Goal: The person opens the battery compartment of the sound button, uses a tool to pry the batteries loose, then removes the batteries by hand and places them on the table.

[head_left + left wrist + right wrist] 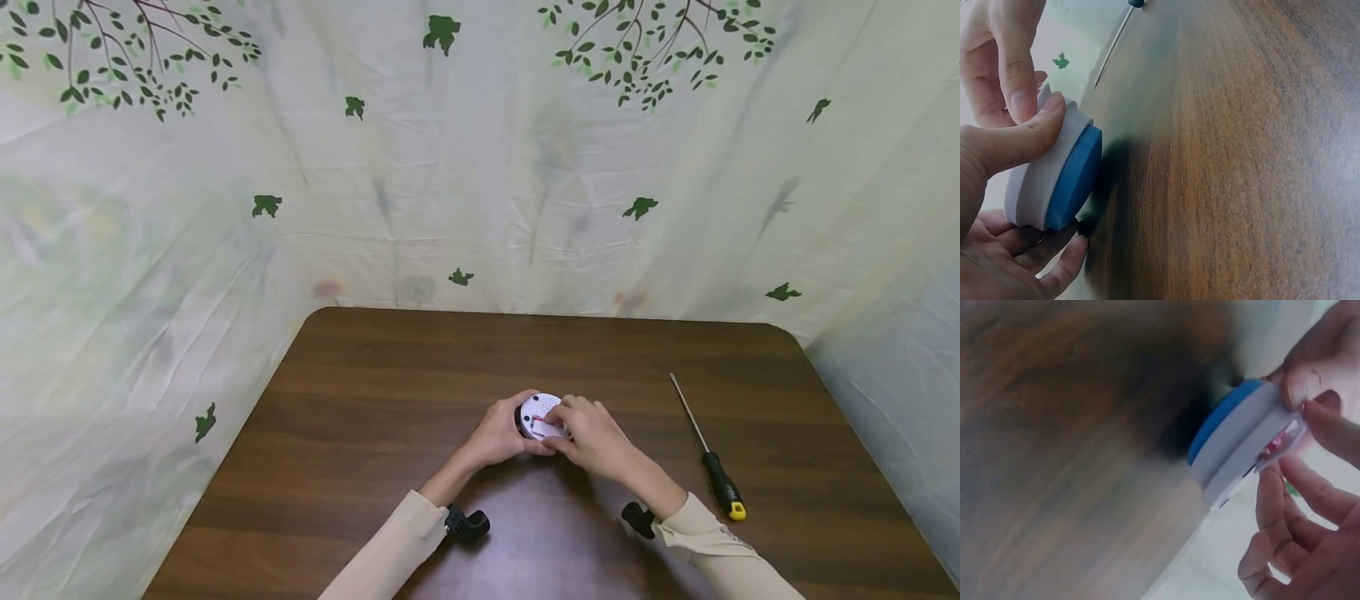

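Above the middle of the table, both hands are on a round device (542, 405) with a white body and a blue face (1077, 178) turned toward the tabletop. Its white back, facing up, shows small holes and a recess with red parts (1277, 442). My left hand (498, 431) grips the left side of the body, thumb over the rim and fingers beneath. My right hand (596, 437) pinches at the right part of the back, fingertips and thumb either side of the recess. Whether a separate cover is between those fingers, I cannot tell.
A screwdriver (712, 467) with a black and yellow handle lies on the brown wooden table (360, 375), to the right of my right hand. Pale curtain cloth (495, 183) with printed leaves hangs behind the table and at both sides.
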Tool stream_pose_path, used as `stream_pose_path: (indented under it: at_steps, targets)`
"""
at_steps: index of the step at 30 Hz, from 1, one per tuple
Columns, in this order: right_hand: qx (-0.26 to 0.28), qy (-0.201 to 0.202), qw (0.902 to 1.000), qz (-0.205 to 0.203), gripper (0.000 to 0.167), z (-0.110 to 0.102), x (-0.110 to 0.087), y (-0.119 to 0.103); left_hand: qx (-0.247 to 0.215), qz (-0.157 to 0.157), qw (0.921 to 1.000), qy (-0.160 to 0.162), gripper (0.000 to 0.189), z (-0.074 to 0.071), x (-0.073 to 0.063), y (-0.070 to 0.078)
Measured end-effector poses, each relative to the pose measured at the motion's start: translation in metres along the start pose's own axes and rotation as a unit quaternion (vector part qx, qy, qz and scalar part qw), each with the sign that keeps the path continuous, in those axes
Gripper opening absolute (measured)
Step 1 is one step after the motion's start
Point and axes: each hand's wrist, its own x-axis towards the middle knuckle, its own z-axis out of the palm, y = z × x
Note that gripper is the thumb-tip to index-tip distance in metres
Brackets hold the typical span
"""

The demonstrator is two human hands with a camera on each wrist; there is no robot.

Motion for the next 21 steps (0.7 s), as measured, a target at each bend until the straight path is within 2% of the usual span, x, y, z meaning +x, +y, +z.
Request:
stream_pose_path:
  at_steps: [3, 6, 8, 11, 13, 16, 19, 21]
  targets:
    - [0.026, -0.029, 0.9989, 0.027, 0.022, -0.007, 0.003, 0.004, -0.01, 0.0, 0.9999, -0.004, 0.083, 0.0, 0.0, 0.001]
    - [0.033, -0.026, 0.9979, 0.05, 0.021, -0.015, 0.004, 0.012, -0.018, 0.0, 0.9998, -0.005, 0.078, 0.0, -0.001, 0.001]
    - [0.026, -0.017, 0.997, 0.071, 0.021, -0.027, 0.007, 0.019, -0.025, -0.002, 0.9997, -0.003, 0.078, -0.002, 0.001, 0.002]
    - [0.009, -0.023, 0.9916, 0.127, 0.021, -0.052, 0.015, 0.04, -0.027, -0.009, 0.9996, 0.005, 0.083, -0.003, 0.005, 0.003]
    - [0.005, -0.05, 0.9827, 0.178, 0.017, -0.07, 0.02, 0.061, -0.024, -0.014, 0.9996, 0.01, 0.086, -0.004, 0.006, 0.003]
    - [0.007, -0.113, 0.959, 0.26, 0.033, -0.085, 0.024, 0.094, -0.021, -0.018, 0.9996, 0.007, 0.087, -0.001, 0.005, 0.001]
    - [0.009, -0.156, 0.9357, 0.316, 0.047, -0.088, 0.024, 0.118, -0.02, -0.017, 0.9997, 0.002, 0.086, 0.001, 0.0, -0.001]
    - [0.008, -0.163, 0.9275, 0.336, 0.05, -0.085, 0.026, 0.127, -0.02, -0.014, 0.9997, 0.002, 0.085, 0.002, -0.002, -0.002]
